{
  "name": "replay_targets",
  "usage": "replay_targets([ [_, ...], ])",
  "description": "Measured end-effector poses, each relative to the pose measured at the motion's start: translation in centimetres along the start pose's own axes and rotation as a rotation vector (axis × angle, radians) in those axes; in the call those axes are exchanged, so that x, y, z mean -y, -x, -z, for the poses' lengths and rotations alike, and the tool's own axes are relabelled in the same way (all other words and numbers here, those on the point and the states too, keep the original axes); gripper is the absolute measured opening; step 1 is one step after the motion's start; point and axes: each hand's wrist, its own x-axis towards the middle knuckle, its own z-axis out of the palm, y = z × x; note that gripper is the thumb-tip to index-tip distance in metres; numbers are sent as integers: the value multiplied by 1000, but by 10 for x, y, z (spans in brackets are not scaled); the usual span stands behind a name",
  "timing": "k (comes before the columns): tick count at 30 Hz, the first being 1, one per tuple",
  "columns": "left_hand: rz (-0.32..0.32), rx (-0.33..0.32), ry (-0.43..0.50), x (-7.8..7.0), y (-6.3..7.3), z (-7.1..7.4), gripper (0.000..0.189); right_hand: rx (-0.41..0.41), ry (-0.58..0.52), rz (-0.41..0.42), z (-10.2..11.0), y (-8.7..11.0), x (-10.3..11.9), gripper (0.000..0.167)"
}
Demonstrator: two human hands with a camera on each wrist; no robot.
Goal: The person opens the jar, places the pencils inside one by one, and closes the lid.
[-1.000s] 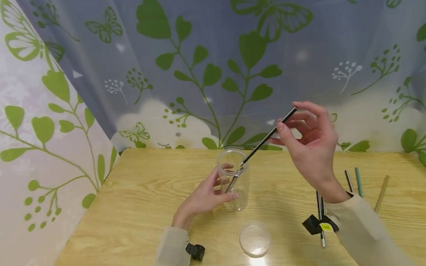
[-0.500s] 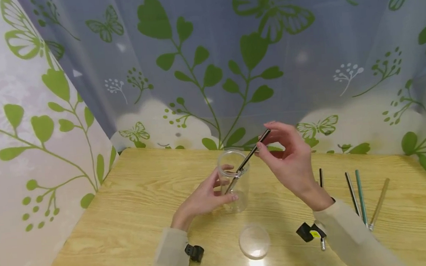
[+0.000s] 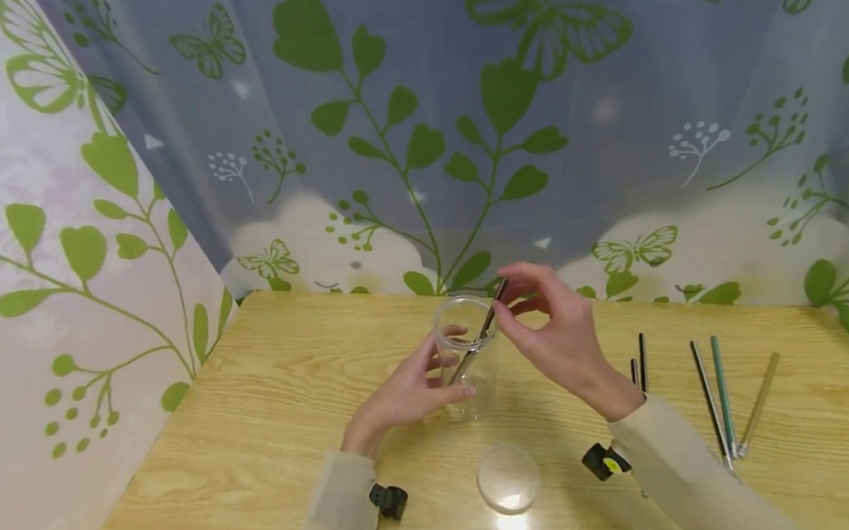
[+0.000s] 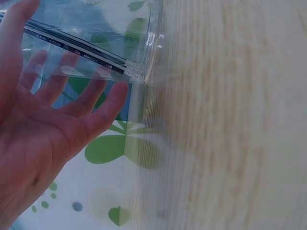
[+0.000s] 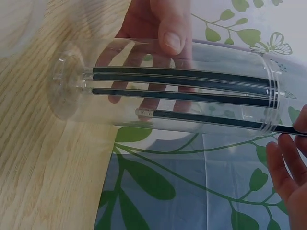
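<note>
In the head view, my left hand (image 3: 401,400) grips a clear cylindrical jar (image 3: 480,406), thumb on the near side and fingers behind it. Several dark pencils (image 5: 182,96) stand inside, seen through the wall in the right wrist view. My right hand (image 3: 560,329) pinches another dark pencil (image 5: 206,118) by its upper end at the jar's mouth. Most of that pencil's length is inside, its eraser end pointing down but above the jar's bottom. The left wrist view shows printed lettering on a pencil (image 4: 72,48) lying against the jar wall.
A clear round lid (image 3: 508,480) lies on the wooden table (image 3: 259,444) in front of the jar. Right of my right arm lie a black pencil (image 3: 708,397), a green one (image 3: 723,391) and a tan one (image 3: 760,403). Dark pencils (image 3: 642,360) are partly hidden behind that forearm.
My right hand has moved left and down, lowering its pencil from the jar's rim deep into the jar. The left hand and jar have stayed in place.
</note>
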Motion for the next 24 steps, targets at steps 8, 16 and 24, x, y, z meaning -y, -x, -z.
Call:
replay_targets([
  [8, -15, -1, 8, 0, -1, 0, 72, 59, 74, 9, -3, 3, -7, 29],
  [16, -24, 3, 12, 0, -1, 1, 73, 65, 120, 23, -3, 3, -9, 19],
  [24, -29, 2, 7, 1, -1, 0, 73, 87, 112, -4, -1, 5, -10, 15],
])
